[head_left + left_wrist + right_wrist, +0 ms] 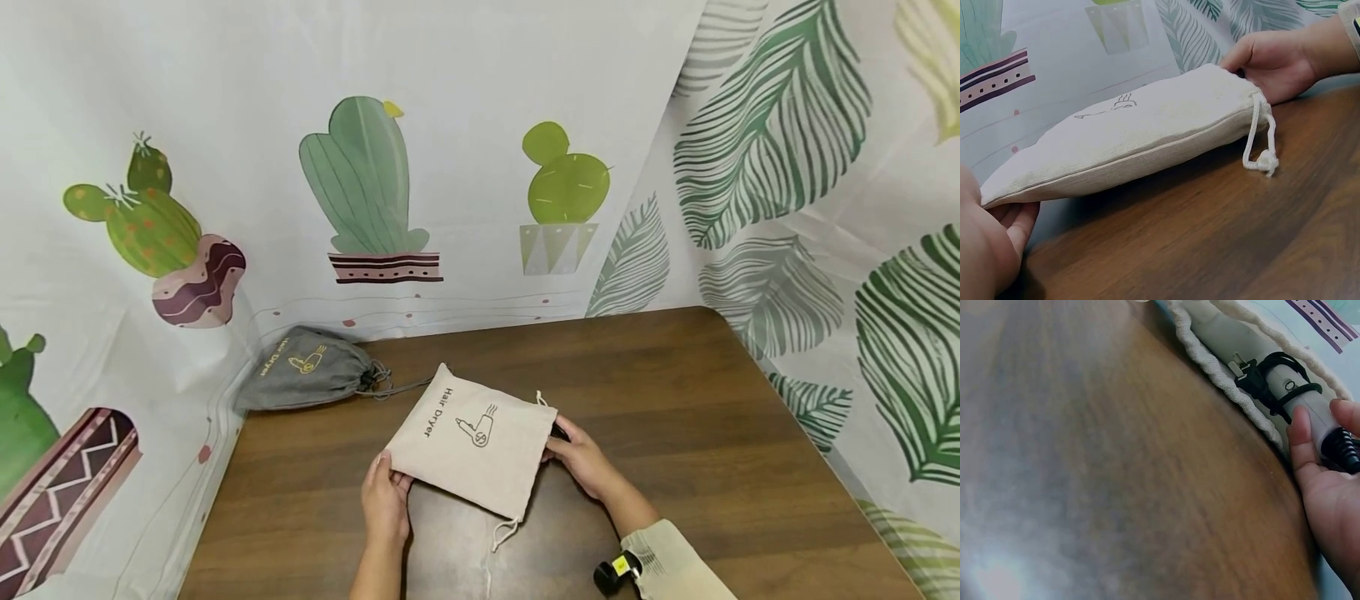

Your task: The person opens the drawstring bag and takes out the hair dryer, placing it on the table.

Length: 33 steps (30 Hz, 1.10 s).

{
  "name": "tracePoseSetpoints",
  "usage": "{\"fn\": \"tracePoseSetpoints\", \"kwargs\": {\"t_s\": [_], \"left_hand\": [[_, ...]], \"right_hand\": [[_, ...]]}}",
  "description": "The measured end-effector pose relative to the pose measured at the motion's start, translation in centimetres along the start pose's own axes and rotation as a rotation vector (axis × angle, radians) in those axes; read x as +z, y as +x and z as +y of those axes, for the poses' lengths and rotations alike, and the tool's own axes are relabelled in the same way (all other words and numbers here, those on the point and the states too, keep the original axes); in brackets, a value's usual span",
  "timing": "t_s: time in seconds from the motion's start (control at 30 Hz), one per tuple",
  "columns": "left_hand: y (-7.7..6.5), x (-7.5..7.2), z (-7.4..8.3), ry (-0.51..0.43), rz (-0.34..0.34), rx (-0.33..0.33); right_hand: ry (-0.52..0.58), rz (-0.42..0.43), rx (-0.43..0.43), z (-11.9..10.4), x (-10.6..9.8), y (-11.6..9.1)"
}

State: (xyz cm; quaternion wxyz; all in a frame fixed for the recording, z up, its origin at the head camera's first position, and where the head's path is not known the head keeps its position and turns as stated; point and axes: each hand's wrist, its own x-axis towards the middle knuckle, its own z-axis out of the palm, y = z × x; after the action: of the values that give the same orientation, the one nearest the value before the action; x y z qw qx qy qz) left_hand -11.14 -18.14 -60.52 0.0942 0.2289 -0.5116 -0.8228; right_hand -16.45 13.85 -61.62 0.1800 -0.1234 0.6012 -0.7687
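Note:
A cream drawstring bag (495,467) printed "Hair Dryer" is held tilted above the table. My left hand (386,500) pinches its closed corner, thumb on top and fingers underneath. At the bag's open mouth is my right hand (585,458), its thumb and fingers around the grey handle of a hair dryer (1319,415). A black cord (1282,359) with a two-pin plug (1250,375) is wrapped about that handle. The dryer's body is hidden inside the bag. Knotted white drawstring (1266,159) hangs from the mouth's side.
On the table's (675,400) back left lies a grey drawstring bag (315,371), also printed "Hair Dryer", its cord trailing toward the cream bag. Printed cloth walls (480,167) border the table. A black device with a yellow label (618,571) is worn on my right wrist.

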Motion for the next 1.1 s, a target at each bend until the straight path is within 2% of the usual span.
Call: {"fn": "tracePoseSetpoints", "kwargs": {"t_s": [0.17,0.33,0.5,0.6,0.7,0.83,1.0,1.1], "left_hand": [[0.3,-0.6,0.6,0.02,-0.081,-0.085],[1.0,-1.7,1.8,0.128,-0.183,-0.163],[1.8,-2.0,2.3,0.229,-0.197,-0.18],[2.1,-1.8,2.1,0.266,-0.178,-0.187],[2.1,-1.6,1.7,0.292,-0.156,-0.172],[1.9,-1.6,1.3,0.27,-0.135,-0.116],[1.6,-2.0,1.1,0.188,-0.179,-0.036],[1.4,-1.9,1.1,0.197,-0.163,-0.026]], "right_hand": [[0.019,-0.021,0.004,0.1,-0.4,0.0],[0.034,-0.045,-0.001,0.1,-0.5,0.1],[0.027,-0.037,-0.001,0.1,-0.4,0.2],[-0.041,0.003,0.012,-0.2,-0.3,0.2],[-0.129,0.04,0.025,-0.4,0.1,0.1],[-0.201,0.054,0.041,-0.7,0.7,0.2],[-0.31,0.071,0.071,-1.2,1.2,0.3],[-0.356,0.082,0.08,-1.3,1.3,0.3]]}}
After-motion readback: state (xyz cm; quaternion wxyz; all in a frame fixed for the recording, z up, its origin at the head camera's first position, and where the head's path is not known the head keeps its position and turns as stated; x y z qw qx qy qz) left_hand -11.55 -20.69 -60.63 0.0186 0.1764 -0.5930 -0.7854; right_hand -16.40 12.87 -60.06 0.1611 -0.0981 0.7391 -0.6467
